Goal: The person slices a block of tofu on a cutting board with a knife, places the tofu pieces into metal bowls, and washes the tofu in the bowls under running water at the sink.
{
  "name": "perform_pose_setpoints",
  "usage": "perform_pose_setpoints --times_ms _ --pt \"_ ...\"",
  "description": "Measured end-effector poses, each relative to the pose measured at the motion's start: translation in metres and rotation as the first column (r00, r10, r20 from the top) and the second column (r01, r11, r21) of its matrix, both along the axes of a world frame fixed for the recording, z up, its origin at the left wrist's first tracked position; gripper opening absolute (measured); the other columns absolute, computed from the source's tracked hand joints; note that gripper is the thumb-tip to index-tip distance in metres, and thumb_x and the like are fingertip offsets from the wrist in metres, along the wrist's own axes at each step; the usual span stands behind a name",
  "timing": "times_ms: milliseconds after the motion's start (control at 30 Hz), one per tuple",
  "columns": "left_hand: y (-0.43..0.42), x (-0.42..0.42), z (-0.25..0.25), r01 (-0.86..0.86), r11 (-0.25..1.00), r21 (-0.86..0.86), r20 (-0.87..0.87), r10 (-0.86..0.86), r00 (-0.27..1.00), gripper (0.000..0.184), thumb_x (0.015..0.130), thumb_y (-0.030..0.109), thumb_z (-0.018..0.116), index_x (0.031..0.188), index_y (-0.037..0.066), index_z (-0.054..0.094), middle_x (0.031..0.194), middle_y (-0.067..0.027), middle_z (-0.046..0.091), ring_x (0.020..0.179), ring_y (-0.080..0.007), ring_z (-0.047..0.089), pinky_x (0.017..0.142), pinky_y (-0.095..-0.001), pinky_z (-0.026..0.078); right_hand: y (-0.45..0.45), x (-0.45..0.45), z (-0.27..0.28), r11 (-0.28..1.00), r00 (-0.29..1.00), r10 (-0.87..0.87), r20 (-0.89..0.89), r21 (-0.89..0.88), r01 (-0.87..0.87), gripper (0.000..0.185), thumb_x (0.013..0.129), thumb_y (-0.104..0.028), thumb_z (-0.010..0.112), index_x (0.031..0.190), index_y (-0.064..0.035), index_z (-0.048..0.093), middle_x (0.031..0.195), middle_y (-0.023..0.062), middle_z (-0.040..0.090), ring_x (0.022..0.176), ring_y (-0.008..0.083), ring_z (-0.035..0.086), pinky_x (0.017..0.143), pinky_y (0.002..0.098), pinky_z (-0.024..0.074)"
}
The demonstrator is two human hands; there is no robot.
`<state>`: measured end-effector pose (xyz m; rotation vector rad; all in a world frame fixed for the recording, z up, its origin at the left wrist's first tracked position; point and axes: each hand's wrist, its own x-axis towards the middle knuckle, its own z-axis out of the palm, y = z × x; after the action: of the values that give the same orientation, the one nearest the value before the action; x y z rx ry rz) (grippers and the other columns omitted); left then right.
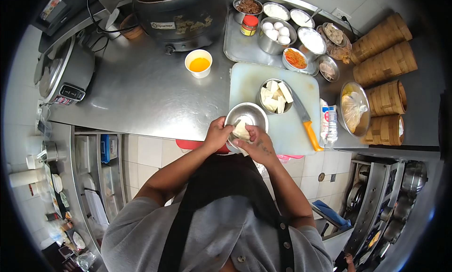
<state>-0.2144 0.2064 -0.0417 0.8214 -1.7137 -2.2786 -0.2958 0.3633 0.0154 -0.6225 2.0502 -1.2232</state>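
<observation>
Both hands meet over a metal bowl (254, 113) at the counter's front edge. My left hand (218, 134) is closed on the left side of a pale, flat piece (241, 130). Fingers of my right hand (257, 144) grip the same piece from the right. A bit of pale material hangs below my right fingers. Behind the bowl, a metal container (275, 97) of white chunks stands on the cutting board (248, 80). To its right lies a knife with a yellow handle (311, 134).
A cup of orange liquid (198, 64) stands back left, before a large dark cooker (181, 22). Behind the board, a tray (231, 41) carries eggs, bowls and a red-lidded jar (249, 25). Bamboo steamers (385, 68) and a bowl with a plastic bag (353, 109) stand at right.
</observation>
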Motion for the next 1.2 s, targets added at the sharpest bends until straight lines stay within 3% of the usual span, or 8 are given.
perform_pose_setpoints --times_ms 100,333,667,700,800,833,933,1200 --pt "0.006 0.003 0.011 -0.016 0.998 -0.067 -0.096 0.009 0.995 0.012 0.085 0.001 0.056 0.095 -0.002 0.062 0.085 -0.0038 0.065 0.076 -0.0091 0.058 0.069 -0.0264 0.048 -0.007 -0.001 -0.002 1.000 0.973 0.003 -0.229 0.030 0.004 0.055 0.074 -0.031 0.082 0.109 0.0026 0.056 0.096 0.0123 0.063 0.091 0.0189 0.061 0.083 0.0324 0.0486" --pt "0.001 0.010 0.007 0.199 0.951 -0.237 0.007 -0.203 0.979 0.014 0.084 0.000 0.055 0.096 -0.002 0.061 0.084 -0.0005 0.063 0.077 -0.0071 0.058 0.069 -0.0253 0.048 -0.017 0.002 0.005 0.986 0.986 -0.151 -0.064 0.059 0.155 0.044 0.075 -0.019 0.080 0.105 0.0025 0.055 0.092 0.0097 0.064 0.081 0.0146 0.061 0.073 0.0281 0.0494" --pt "0.000 0.009 0.016 -0.057 0.998 -0.038 -0.086 0.053 0.995 0.019 0.081 -0.002 0.051 0.097 -0.004 0.062 0.086 -0.0047 0.065 0.074 -0.0080 0.059 0.065 -0.0253 0.049 -0.006 -0.077 0.051 0.842 0.924 -0.378 0.063 -0.391 0.371 0.035 0.079 -0.013 0.080 0.102 0.0009 0.056 0.090 0.0064 0.063 0.078 0.0089 0.058 0.070 0.0246 0.0493" --pt "-0.001 0.009 0.016 -0.064 0.998 -0.019 -0.082 0.062 0.995 0.018 0.081 -0.002 0.051 0.096 -0.004 0.062 0.086 -0.0047 0.065 0.073 -0.0080 0.059 0.064 -0.0253 0.049 -0.007 -0.088 0.060 0.897 0.892 -0.429 -0.140 -0.183 0.403 0.036 0.077 -0.011 0.080 0.103 -0.0002 0.059 0.092 0.0076 0.063 0.079 0.0112 0.058 0.071 0.0251 0.0493" --pt "-0.004 0.006 0.023 -0.077 0.997 0.004 -0.067 0.077 0.995 0.018 0.082 -0.001 0.051 0.095 -0.004 0.062 0.084 -0.0049 0.064 0.070 -0.0084 0.059 0.059 -0.0254 0.049 0.003 -0.080 0.064 0.965 0.526 -0.178 -0.831 -0.042 0.260 0.042 0.074 -0.018 0.081 0.105 -0.0005 0.059 0.103 0.0164 0.064 0.089 0.0273 0.062 0.078 0.0342 0.0502" --pt "-0.004 0.007 0.030 -0.075 0.997 -0.007 -0.047 0.075 0.996 0.017 0.082 0.000 0.052 0.095 -0.004 0.062 0.083 -0.0050 0.064 0.069 -0.0088 0.059 0.058 -0.0253 0.049 0.003 -0.067 0.065 0.970 0.745 -0.213 -0.632 -0.048 0.237 0.046 0.071 -0.017 0.080 0.109 -0.0018 0.059 0.106 0.0186 0.061 0.096 0.0353 0.059 0.084 0.0410 0.0472" --pt "-0.006 0.010 0.023 -0.024 0.994 -0.109 -0.028 0.021 0.999 0.016 0.081 0.001 0.052 0.094 -0.003 0.061 0.079 -0.0049 0.063 0.065 -0.0090 0.058 0.053 -0.0247 0.048 0.005 -0.041 0.059 0.952 0.708 0.296 -0.641 0.133 -0.277 0.046 0.073 -0.019 0.078 0.112 -0.0026 0.061 0.110 0.0159 0.061 0.104 0.0319 0.057 0.089 0.0403 0.0445" --pt "-0.001 0.006 0.037 0.070 0.979 -0.190 -0.035 -0.078 0.996 0.016 0.081 0.000 0.051 0.093 -0.004 0.061 0.078 -0.0036 0.062 0.066 -0.0078 0.056 0.057 -0.0260 0.048 0.005 -0.021 0.044 0.873 0.612 0.480 -0.629 0.409 -0.264 0.043 0.070 -0.019 0.076 0.110 -0.0059 0.064 0.100 0.0106 0.060 0.102 0.0276 0.055 0.088 0.0405 0.0409"
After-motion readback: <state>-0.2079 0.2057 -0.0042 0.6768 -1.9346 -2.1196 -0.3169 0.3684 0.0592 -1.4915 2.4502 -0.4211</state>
